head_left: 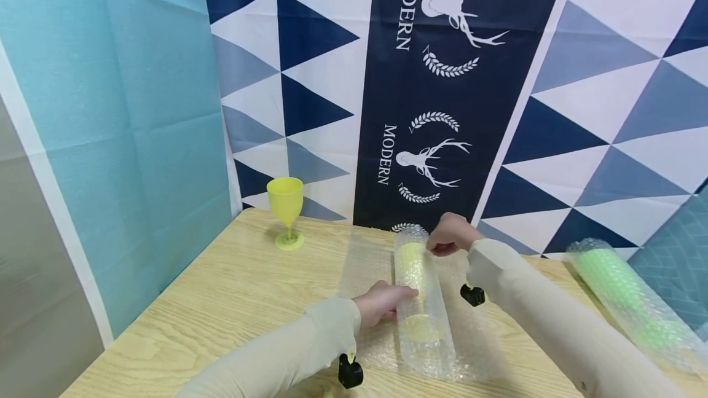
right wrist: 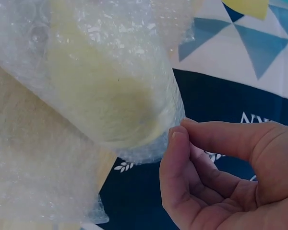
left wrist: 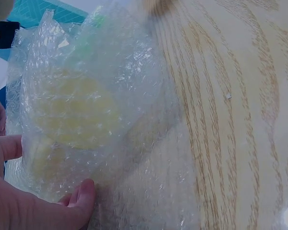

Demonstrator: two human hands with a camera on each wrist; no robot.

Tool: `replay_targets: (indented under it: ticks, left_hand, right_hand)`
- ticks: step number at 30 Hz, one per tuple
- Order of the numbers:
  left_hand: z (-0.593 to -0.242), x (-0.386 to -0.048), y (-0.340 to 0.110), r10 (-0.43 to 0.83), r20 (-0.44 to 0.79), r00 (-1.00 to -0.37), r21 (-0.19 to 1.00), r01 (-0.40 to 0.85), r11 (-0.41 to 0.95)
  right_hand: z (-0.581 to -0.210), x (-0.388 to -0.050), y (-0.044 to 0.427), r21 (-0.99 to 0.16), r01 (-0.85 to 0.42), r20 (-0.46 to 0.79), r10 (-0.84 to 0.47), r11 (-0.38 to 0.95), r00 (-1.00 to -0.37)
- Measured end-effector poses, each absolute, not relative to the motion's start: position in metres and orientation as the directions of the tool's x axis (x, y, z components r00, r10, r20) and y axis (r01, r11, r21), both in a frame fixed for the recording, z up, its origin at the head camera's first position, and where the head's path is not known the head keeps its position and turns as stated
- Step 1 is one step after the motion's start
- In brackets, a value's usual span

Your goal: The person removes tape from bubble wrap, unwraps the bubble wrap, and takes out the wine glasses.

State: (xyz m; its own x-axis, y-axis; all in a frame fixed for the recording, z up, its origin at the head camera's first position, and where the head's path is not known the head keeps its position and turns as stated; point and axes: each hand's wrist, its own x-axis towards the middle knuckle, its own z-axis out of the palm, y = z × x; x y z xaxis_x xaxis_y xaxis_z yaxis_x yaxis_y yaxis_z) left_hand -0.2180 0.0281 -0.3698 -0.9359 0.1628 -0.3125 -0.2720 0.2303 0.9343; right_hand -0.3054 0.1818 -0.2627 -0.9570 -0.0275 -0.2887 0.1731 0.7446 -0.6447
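Pinching bubble wrap [head_left: 461,324] is the right grip [head_left: 450,235]; left grip [head_left: 381,303] holds wrapped goblet [head_left: 412,266].

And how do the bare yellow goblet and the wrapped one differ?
Bare goblet stands upright; wrapped goblet lies on its side. Bare goblet has no cover; wrapped goblet is inside bubble wrap. Bare goblet is untouched; wrapped goblet is held by the left hand. Both are yellow.

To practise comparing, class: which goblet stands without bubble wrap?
The upright yellow goblet at the left; it alone is bare. The other yellow goblet, by the left hand, lies in bubble wrap, as does a green goblet-like item at right.
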Motion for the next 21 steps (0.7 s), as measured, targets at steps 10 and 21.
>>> replay_targets:
  ticks: [10,21]
  left_hand:
    - [-0.369,-0.219,0.027,0.149,-0.350,-0.925,0.916,-0.304,0.262]
    - [-0.373,-0.219,0.027,0.166,-0.331,-0.929,0.926,-0.286,0.248]
  right_hand:
    - [-0.269,-0.303,0.213,-0.686,0.212,-0.367,-0.080,0.696,-0.927]
    - [-0.286,-0.295,0.265,-0.722,0.216,-0.371,-0.105,0.657,-0.923]
